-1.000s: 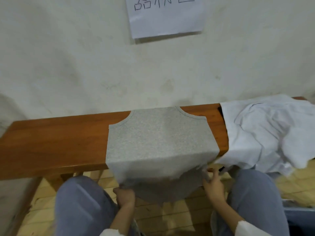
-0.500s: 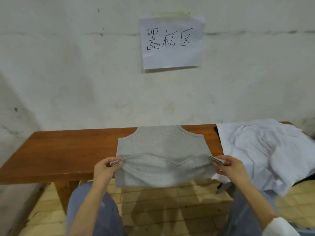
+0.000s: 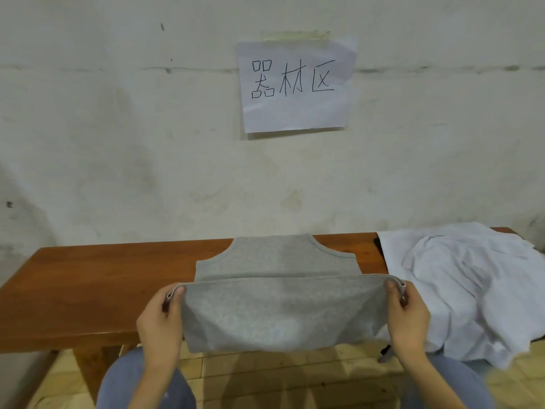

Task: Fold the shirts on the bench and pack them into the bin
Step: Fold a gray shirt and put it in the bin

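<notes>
Your left hand [image 3: 160, 317] and right hand [image 3: 408, 314] each pinch a hem corner of the grey shirt [image 3: 280, 314], thumb on top and fingers curled beneath, so each grip is closed on cloth. You hold both corners level with the hem stretched between them, which looks meant to carry the lower half evenly over the neck end. That end lies flat on the worktop [image 3: 103, 290], towards the wall [image 3: 118, 143]. The white shirt [image 3: 472, 284] lies crumpled just beside it at the right end, spilling over the front edge, not yet folded. No bin is in view. The worktop is a reddish-brown wooden plank set against the stained, pale wall, where a handwritten paper sign [image 3: 295, 87] is taped. Yellowish floor [image 3: 280, 376] shows below, between your knees.
</notes>
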A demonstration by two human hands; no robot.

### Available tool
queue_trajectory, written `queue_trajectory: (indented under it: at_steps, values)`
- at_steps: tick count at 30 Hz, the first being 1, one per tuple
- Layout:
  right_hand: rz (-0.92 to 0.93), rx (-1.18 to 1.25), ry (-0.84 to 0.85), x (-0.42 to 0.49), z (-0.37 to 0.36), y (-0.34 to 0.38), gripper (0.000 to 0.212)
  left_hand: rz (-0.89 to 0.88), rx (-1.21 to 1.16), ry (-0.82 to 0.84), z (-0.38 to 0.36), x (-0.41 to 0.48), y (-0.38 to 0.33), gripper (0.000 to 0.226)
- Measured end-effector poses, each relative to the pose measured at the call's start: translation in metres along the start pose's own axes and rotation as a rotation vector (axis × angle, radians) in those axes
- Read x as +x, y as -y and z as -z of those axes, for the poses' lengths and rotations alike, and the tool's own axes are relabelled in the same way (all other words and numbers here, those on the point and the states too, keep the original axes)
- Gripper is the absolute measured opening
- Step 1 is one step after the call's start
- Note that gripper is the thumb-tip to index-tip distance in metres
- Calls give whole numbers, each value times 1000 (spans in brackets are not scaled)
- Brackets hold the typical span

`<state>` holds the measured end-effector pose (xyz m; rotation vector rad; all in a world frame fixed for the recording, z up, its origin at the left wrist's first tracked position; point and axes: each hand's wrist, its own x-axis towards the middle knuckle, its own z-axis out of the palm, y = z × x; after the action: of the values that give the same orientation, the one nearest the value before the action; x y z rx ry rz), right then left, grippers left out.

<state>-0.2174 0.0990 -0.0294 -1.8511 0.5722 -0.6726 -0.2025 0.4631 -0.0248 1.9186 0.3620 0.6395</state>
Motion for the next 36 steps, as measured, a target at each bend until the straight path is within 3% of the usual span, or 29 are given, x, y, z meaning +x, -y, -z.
queue_trajectory:
  at_steps: [6, 9, 13, 15, 18, 21, 25, 29, 31, 33, 36]
  values:
    - [64, -92, -7, 49, -28, 8, 35, -114, 67, -73, -20, 45, -13, 13]
    - [114, -244, 103, 88, -59, 10, 32, -152, 211, 8, -47, 84, 9, 17]
    - [152, -453, 185, 112, -90, -16, 24, -20, 505, 202, -79, 107, 40, 15]
    - [193, -573, 169, 104, -97, -26, 17, -27, 674, 238, -89, 100, 46, 36]
    - [359, -635, 262, 70, -106, -32, 42, -275, 701, 386, -103, 69, 45, 54]
    - [453, -776, 607, 44, -111, -34, 77, -339, 792, 620, -116, 52, 50, 88]
    - [392, -968, 690, 41, -111, -45, 89, -296, 905, 681, -121, 55, 54, 96]
    - [364, -980, 727, 38, -111, -34, 106, -346, 923, 657, -119, 39, 39, 84]
    - [420, -983, 740, 23, -104, -31, 102, -473, 927, 663, -118, 20, 32, 85]
    - [477, -1006, 750, 9, -97, -33, 97, -452, 963, 742, -118, 8, 33, 93]
    - [404, -1012, 811, 10, -90, -26, 82, -416, 972, 765, -113, 7, 31, 89]
